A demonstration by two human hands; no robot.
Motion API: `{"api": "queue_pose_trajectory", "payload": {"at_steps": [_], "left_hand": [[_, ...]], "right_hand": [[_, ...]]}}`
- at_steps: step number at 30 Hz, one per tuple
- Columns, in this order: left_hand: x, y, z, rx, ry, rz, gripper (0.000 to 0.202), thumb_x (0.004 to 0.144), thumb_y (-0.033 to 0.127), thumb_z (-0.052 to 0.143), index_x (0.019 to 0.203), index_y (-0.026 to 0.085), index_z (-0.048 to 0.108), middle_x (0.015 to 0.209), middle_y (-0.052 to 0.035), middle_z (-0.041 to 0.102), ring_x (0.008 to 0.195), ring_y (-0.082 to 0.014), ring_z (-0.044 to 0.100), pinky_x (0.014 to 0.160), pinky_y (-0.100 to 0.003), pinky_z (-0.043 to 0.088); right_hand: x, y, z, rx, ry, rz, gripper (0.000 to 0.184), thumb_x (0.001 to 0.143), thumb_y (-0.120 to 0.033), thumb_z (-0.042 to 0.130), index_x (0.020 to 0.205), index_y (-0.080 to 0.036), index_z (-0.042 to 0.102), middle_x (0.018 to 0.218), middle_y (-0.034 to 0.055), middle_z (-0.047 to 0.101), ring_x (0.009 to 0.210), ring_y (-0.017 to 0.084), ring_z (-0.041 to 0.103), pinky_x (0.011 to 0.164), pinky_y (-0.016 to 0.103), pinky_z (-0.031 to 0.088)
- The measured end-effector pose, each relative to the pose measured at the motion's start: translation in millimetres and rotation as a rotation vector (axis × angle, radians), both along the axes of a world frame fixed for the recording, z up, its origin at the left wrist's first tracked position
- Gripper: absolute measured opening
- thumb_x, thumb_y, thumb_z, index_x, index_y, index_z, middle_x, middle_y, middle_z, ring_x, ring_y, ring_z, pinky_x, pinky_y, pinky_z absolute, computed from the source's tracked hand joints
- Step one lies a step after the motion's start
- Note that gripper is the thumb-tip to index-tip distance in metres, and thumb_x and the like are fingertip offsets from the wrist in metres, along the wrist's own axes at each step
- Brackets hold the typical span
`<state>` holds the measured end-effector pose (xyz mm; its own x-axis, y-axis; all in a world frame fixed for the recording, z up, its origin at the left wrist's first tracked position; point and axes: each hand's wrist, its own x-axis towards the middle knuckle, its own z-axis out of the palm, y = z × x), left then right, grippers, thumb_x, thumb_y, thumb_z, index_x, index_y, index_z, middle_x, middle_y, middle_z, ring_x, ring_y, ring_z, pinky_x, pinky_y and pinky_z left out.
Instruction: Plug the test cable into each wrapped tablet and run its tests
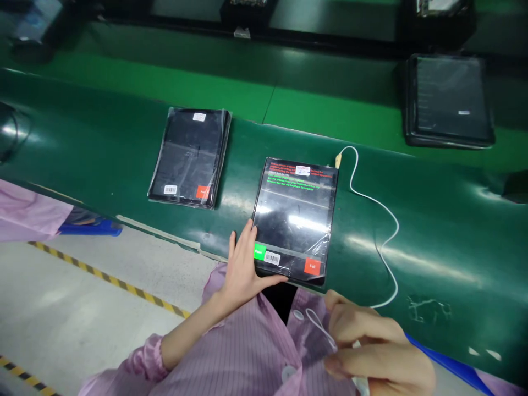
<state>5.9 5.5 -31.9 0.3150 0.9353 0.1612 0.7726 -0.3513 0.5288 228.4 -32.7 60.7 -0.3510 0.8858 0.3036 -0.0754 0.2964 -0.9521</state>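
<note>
A tablet (295, 220) with a lit screen lies on the green bench, showing red and green lines of text, a green button and a red "Fail" button. My left hand (243, 264) rests at its lower left corner, fingers stretched along the left edge and thumb along the bottom edge. A thin white cable (385, 212) runs from a yellowish plug (339, 160) at the tablet's top right corner down to my right hand (375, 346). The fingers of that hand are closed on the white cable, and a small loop sticks out. The cable's end is partly hidden in the fingers.
Another tablet (190, 157) with a red "Fail" button lies to the left on the green bench (82, 143). Beyond the bench, a dark tablet-like stack (451, 102) sits on a brighter green surface (313, 110). A person's pink sleeve (31, 212) shows at the left.
</note>
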Motion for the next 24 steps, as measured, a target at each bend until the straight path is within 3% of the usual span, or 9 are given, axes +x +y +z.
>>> {"api": "queue_pose_trajectory", "payload": {"at_steps": [4, 8, 11, 13, 15, 18, 21, 24], "left_hand": [[-0.4, 0.2, 0.5, 0.000, -0.017, -0.011, 0.130, 0.069, 0.061, 0.083, 0.159, 0.017, 0.001, 0.153, -0.0286, 0.043, 0.141, -0.0417, 0.046, 0.115, -0.064, 0.032], [-2.4, 0.9, 2.5, -0.022, -0.037, -0.025, 0.127, 0.072, 0.060, 0.080, 0.159, 0.017, -0.002, 0.155, -0.0278, 0.040, 0.142, -0.0411, 0.044, 0.116, -0.063, 0.030], [-5.6, 1.7, 7.1, -0.075, -0.085, -0.037, 0.121, 0.077, 0.059, 0.076, 0.159, 0.018, -0.002, 0.157, -0.0266, 0.039, 0.143, -0.0405, 0.044, 0.117, -0.063, 0.028], [-8.0, 2.7, 10.6, -0.113, -0.133, -0.035, 0.110, 0.082, 0.054, 0.073, 0.159, 0.021, 0.002, 0.156, -0.0241, 0.041, 0.142, -0.0387, 0.045, 0.117, -0.061, 0.027], [-9.9, 4.5, 13.0, -0.129, -0.181, -0.021, 0.098, 0.086, 0.048, 0.069, 0.158, 0.024, 0.007, 0.155, -0.0209, 0.045, 0.140, -0.0366, 0.048, 0.116, -0.059, 0.029], [-11.3, 8.8, 13.6, -0.131, -0.232, 0.013, 0.087, 0.088, 0.039, 0.067, 0.157, 0.027, 0.014, 0.150, -0.0171, 0.051, 0.133, -0.0340, 0.054, 0.111, -0.055, 0.035], [-11.6, 13.3, 12.4, -0.156, -0.278, 0.058, 0.079, 0.089, 0.032, 0.065, 0.155, 0.027, 0.022, 0.146, -0.0145, 0.056, 0.123, -0.0316, 0.059, 0.103, -0.050, 0.042], [-12.1, 15.4, 12.2, -0.206, -0.323, 0.092, 0.074, 0.090, 0.030, 0.063, 0.154, 0.027, 0.026, 0.145, -0.0135, 0.057, 0.120, -0.0310, 0.059, 0.100, -0.048, 0.043]], "right_hand": [[4.8, -13.9, -3.6, -0.088, 0.011, -0.037, 0.026, 0.097, -0.045, 0.058, 0.111, -0.029, 0.074, 0.076, 0.0031, 0.057, 0.065, 0.016, 0.057, 0.060, 0.032, 0.050], [0.7, -12.3, 5.3, -0.086, -0.080, 0.065, 0.028, 0.100, -0.044, 0.053, 0.116, -0.030, 0.072, 0.081, 0.0023, 0.062, 0.073, 0.016, 0.060, 0.075, 0.034, 0.055], [-2.8, 0.9, 12.1, -0.148, -0.339, 0.231, 0.028, 0.101, -0.038, 0.053, 0.120, -0.028, 0.071, 0.091, 0.0047, 0.068, 0.083, 0.016, 0.065, 0.079, 0.031, 0.056], [2.6, 14.8, 13.6, -0.223, -0.465, 0.335, 0.032, 0.099, -0.040, 0.057, 0.124, -0.026, 0.071, 0.097, 0.0064, 0.070, 0.083, 0.016, 0.067, 0.072, 0.027, 0.057], [16.7, 32.9, 13.1, -0.300, -0.490, 0.345, 0.037, 0.097, -0.048, 0.058, 0.123, -0.025, 0.071, 0.097, 0.0071, 0.071, 0.076, 0.016, 0.068, 0.064, 0.026, 0.056], [44.3, 69.8, 8.7, -0.369, -0.474, 0.148, 0.038, 0.098, -0.053, 0.054, 0.110, -0.024, 0.076, 0.088, 0.0057, 0.072, 0.058, 0.012, 0.060, 0.051, 0.025, 0.049], [60.3, 117.4, -3.4, -0.409, -0.608, -0.214, 0.039, 0.092, -0.056, 0.059, 0.091, -0.021, 0.076, 0.071, 0.0041, 0.067, 0.063, 0.016, 0.061, 0.059, 0.027, 0.049], [59.7, 165.7, -21.6, -0.441, -0.712, -0.568, 0.034, 0.086, -0.052, 0.064, 0.082, -0.019, 0.071, 0.076, 0.0052, 0.069, 0.067, 0.017, 0.062, 0.065, 0.030, 0.048]]}}
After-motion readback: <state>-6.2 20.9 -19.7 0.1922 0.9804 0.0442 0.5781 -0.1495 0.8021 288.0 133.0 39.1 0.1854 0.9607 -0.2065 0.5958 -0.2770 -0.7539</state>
